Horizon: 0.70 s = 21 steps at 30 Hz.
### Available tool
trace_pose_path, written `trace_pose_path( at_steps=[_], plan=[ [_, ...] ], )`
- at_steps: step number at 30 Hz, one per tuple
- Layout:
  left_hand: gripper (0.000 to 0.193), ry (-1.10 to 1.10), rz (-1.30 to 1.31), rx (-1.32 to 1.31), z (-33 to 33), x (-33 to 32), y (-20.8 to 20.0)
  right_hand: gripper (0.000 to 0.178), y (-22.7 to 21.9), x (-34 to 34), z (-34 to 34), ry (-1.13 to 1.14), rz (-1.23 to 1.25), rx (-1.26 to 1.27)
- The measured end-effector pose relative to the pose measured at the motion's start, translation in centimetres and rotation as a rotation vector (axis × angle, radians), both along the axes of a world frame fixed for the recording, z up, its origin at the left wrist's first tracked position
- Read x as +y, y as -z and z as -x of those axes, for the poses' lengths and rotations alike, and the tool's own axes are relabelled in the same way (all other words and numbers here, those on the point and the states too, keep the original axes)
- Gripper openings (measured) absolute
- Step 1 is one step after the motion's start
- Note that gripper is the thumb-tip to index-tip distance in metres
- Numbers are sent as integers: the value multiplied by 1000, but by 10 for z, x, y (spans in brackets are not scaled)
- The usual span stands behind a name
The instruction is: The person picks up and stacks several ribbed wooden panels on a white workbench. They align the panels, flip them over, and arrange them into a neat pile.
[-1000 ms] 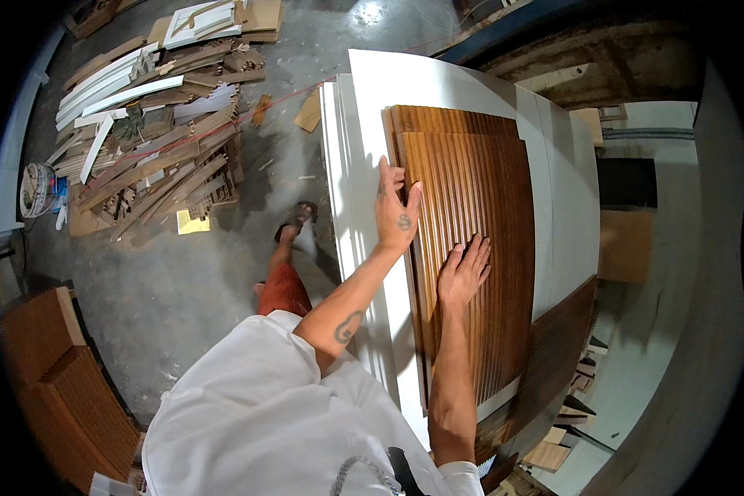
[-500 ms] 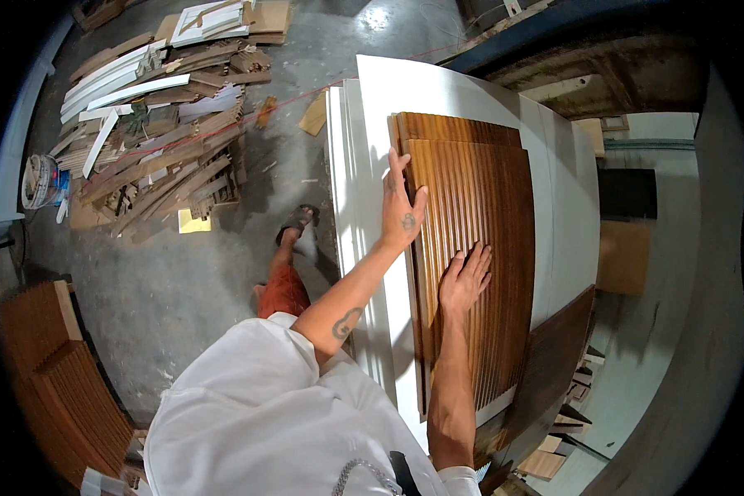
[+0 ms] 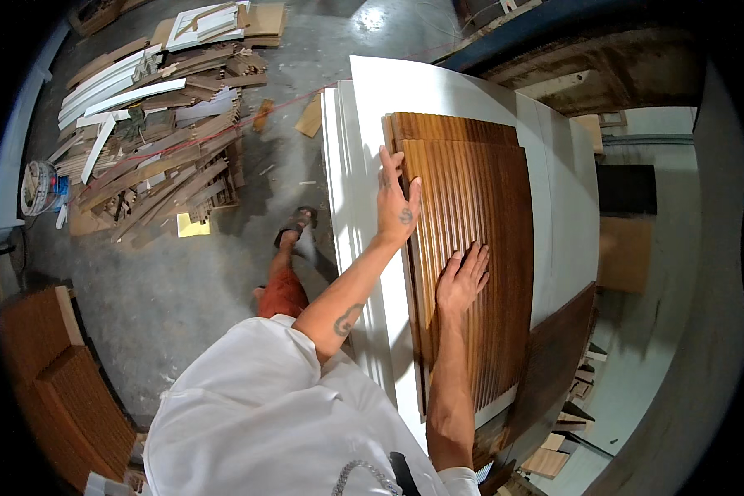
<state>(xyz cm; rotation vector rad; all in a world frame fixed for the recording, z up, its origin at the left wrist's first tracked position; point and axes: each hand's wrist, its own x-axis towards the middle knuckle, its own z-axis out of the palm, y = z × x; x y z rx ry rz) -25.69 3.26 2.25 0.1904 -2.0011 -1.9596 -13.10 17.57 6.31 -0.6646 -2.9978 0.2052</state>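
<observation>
Two ribbed brown wooden panels (image 3: 496,240) lie stacked, the upper one slightly nearer me than the lower one, whose far end sticks out. They rest on a large white board (image 3: 562,207). My left hand (image 3: 398,205) is at the stack's left edge, its fingers stretched along the side and the thumb up by the upper panel. Flat on the ribbed top lies my right hand (image 3: 463,281), fingers extended, pressing on nothing but the panel. The panels' undersides are hidden.
Several white boards (image 3: 339,165) are stacked under the panels. A dark brown panel (image 3: 550,364) lies at the near right. Scrap wood (image 3: 165,140) is heaped on the floor at the far left. More brown ribbed panels (image 3: 74,397) stand at the near left. A wall (image 3: 670,331) runs along the right.
The view has shifted very slightly. My left hand has moved a touch along the panels' edge; my right hand stays flat in the same place.
</observation>
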Motion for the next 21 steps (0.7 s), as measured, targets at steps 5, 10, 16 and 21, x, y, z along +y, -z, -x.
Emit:
trace_pose_path(
  at_steps=[5,10,16,21],
  plan=[
    [80,19,33,3,0,1,5,63,0,-1,2,6,-19,4],
    [75,14,9,-40,-7,-2,-2,62,0,0,0,3,-10,24],
    [68,-41,16,-74,-4,0,-4,64,-5,-4,3,20,-14,-18],
    [64,-41,-9,-79,-1,-1,-5,63,-3,-2,1,16,-16,-12]
  ],
)
